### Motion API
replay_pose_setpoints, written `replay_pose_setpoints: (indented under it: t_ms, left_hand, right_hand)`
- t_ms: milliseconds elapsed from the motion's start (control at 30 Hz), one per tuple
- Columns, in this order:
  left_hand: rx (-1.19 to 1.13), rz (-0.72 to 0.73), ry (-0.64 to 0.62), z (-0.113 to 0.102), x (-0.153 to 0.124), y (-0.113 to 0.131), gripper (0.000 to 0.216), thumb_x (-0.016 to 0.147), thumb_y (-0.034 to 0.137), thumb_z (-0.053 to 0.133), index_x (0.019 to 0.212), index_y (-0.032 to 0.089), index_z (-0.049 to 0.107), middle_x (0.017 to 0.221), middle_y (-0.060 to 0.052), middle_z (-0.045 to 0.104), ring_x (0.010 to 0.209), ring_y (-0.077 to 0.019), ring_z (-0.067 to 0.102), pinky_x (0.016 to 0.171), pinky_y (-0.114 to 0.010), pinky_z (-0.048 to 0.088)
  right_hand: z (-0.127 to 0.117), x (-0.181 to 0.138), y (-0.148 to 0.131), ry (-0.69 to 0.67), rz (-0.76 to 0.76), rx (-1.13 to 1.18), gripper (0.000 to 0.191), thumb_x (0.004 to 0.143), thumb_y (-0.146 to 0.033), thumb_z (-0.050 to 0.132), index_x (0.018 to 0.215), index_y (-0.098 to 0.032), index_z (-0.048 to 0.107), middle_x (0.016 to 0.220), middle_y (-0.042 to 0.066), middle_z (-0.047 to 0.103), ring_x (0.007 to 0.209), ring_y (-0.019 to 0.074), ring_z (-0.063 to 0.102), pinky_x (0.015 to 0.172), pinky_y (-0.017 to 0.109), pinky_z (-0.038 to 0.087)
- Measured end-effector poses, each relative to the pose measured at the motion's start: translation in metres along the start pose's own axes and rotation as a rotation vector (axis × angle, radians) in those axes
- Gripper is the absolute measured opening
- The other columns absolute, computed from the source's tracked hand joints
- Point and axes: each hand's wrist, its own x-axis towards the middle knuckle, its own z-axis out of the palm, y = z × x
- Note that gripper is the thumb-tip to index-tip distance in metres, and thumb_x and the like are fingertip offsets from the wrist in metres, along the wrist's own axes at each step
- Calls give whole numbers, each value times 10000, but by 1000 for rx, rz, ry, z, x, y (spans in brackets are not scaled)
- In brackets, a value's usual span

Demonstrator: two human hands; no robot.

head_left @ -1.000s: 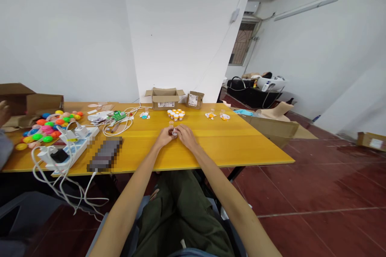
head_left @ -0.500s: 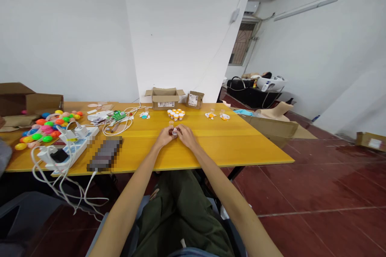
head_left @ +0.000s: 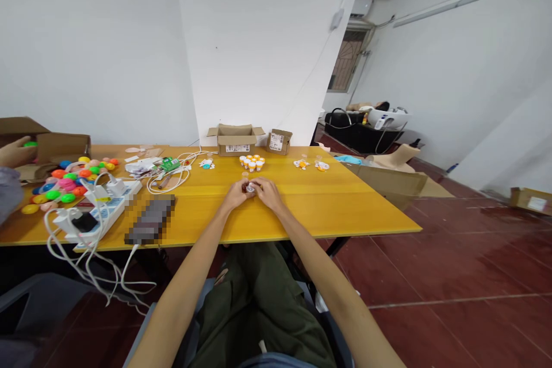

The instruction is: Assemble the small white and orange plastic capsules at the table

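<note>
My left hand (head_left: 236, 194) and my right hand (head_left: 267, 192) meet over the middle of the table. Between their fingertips is a small white round piece (head_left: 250, 188), too small to name exactly. Both hands have their fingers closed around it. Just beyond them stands a small clear cup (head_left: 245, 175). Farther back is a cluster of small white containers with orange-yellow parts (head_left: 252, 163). Small heaps of white, orange and teal pieces lie to the left (head_left: 207, 165) and the right (head_left: 301, 164) of the cluster.
An open cardboard box (head_left: 235, 144) and a smaller box (head_left: 279, 142) stand against the wall. On the left are a power strip (head_left: 114, 210) with cables, a blurred dark phone (head_left: 150, 219) and many coloured balls (head_left: 66, 185). A co-worker's hand (head_left: 19, 151) is at another box (head_left: 64, 149).
My hands stay together in nearly the same place, with the white piece turned slightly. On the left, a co-worker's hand has come into view, holding a green ball at the box.
</note>
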Motion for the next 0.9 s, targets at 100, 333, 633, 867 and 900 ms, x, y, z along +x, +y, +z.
replay_pose_setpoints:
  t_ms: [100,333,633,867,900]
  left_hand:
    - [0,-4,2,0,0,-1,192,677,276,766,801,183,654,749,14,656,723,-155,591,708,-272,475]
    - [-13,-19,15,0,-1,2,219,653,301,783,784,185,651,741,12,657,718,-158,585,716,-274,471]
    - [-13,-26,32,1,-2,8,244,633,318,816,739,182,643,690,30,637,677,-143,572,676,-259,458]
    - [-30,-25,31,1,-2,4,199,649,260,799,766,177,661,721,19,664,691,-141,598,683,-250,478]
    - [-37,-24,30,1,-2,2,198,650,256,799,772,176,665,727,17,669,696,-143,605,687,-250,484]
  right_hand:
    - [-1,0,0,1,6,24,212,937,-229,555,940,-257,765,978,41,766,911,195,683,812,299,516]
    - [-2,0,1,-13,29,29,172,921,-289,585,896,-247,750,919,43,752,859,201,668,791,306,509]
    - [-5,0,-6,-24,54,30,146,894,-311,613,808,-231,701,820,31,736,760,189,652,714,276,484]
    - [-8,-1,-15,-2,105,-11,98,861,-290,636,790,-237,677,794,29,723,753,195,648,701,283,470]
    - [-8,-1,-15,-4,117,-7,94,858,-288,637,790,-238,677,793,27,721,750,193,645,697,283,470]
